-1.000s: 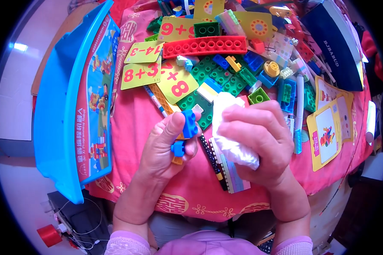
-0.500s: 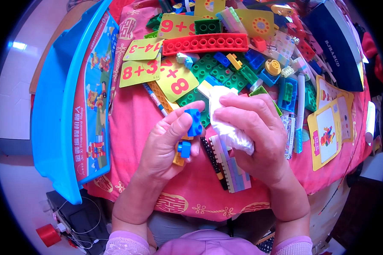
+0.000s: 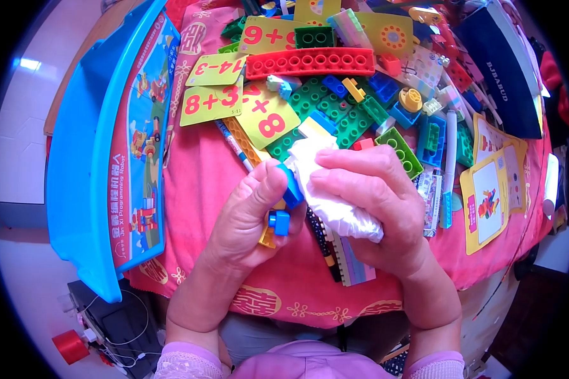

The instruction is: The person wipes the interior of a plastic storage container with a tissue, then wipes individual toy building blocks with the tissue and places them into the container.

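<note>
My left hand [image 3: 243,211] is closed around joined toy building blocks: a blue block [image 3: 293,188] by the thumb, a smaller blue block [image 3: 279,223] below it, and a yellow block [image 3: 267,238] partly hidden by the fingers. In my right hand [image 3: 385,202] is a crumpled white cloth [image 3: 341,211], pinched between thumb and fingers. The cloth's left edge touches or nearly touches the upper blue block. Beneath both hands lie a strip of pastel blocks [image 3: 354,262] and a black dotted pen [image 3: 324,249], partly covered.
A blue bin [image 3: 85,170] stands at the left. Yellow number cards [image 3: 212,104], a long red block [image 3: 310,63], green plates [image 3: 354,123] and many loose blocks cover the far side. Picture cards [image 3: 494,199] and a dark blue box [image 3: 502,69] are at the right.
My right hand has brought the cloth left, up against the blue block in my left hand. The left hand has turned the blocks slightly. The camera view has shifted a little.
</note>
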The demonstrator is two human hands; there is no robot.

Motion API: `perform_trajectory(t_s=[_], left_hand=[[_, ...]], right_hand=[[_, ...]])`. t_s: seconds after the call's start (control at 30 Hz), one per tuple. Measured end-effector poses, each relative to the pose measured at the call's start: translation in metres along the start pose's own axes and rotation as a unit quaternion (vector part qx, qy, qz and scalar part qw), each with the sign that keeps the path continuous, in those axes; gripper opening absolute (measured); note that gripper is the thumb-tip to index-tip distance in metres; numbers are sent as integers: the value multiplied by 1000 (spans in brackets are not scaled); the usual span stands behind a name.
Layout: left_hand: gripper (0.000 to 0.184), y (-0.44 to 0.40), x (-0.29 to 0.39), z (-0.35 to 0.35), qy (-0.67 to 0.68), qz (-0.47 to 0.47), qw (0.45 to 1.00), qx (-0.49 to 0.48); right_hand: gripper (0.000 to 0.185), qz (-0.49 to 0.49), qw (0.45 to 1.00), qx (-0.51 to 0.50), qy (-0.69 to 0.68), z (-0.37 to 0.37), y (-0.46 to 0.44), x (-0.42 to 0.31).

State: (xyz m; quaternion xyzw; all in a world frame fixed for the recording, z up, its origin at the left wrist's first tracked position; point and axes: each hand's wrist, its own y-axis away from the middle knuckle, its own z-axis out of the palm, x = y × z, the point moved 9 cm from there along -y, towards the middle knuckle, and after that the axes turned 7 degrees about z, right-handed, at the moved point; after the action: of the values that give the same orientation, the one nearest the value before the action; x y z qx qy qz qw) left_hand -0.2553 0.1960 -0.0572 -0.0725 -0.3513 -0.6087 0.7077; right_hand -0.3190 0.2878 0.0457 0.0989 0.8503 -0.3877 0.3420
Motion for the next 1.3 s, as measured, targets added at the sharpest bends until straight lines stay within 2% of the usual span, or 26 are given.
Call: perform_trajectory(t_s=[0.07,0.27,0.57,0.6,0.7,0.73,0.77,0.83,0.9,1.07,1.2,1.3], left_hand=[[36,-1,-1,3,-39,14,999,-3],[50,2,-4,11,3,0,999,-45],[50,-3,0,0,40,19,999,-22],[43,-3,1,3,64,21,998,-1],[35,-10,4,-5,113,26,991,-58],[28,-9,5,-10,89,39,995,24],[27,-9,4,-9,91,19,996,11],[25,-6,3,-8,97,-21,995,-16],[23,-7,7,-6,51,20,999,-1],[21,-4,11,-9,49,57,996,40],[35,-6,5,-3,107,8,994,6],[32,-5,1,-10,107,-1,993,42]], right_hand=[[34,4,1000,-2,-30,2,0,0],[33,24,995,-57,-77,5,-1,0],[26,-20,994,-91,-60,10,0,-9],[26,-22,992,-100,-70,10,-1,-9],[27,-29,989,-112,-93,14,2,-11],[26,-22,989,-113,-93,14,1,-10],[25,-15,989,-114,-94,14,1,-9],[22,22,998,-47,-45,0,-1,-1],[24,19,999,-12,-24,-6,0,5],[22,17,1000,-16,-14,-1,0,2],[24,21,1000,-11,-8,-3,0,0],[28,35,999,4,-4,-3,1,2]])
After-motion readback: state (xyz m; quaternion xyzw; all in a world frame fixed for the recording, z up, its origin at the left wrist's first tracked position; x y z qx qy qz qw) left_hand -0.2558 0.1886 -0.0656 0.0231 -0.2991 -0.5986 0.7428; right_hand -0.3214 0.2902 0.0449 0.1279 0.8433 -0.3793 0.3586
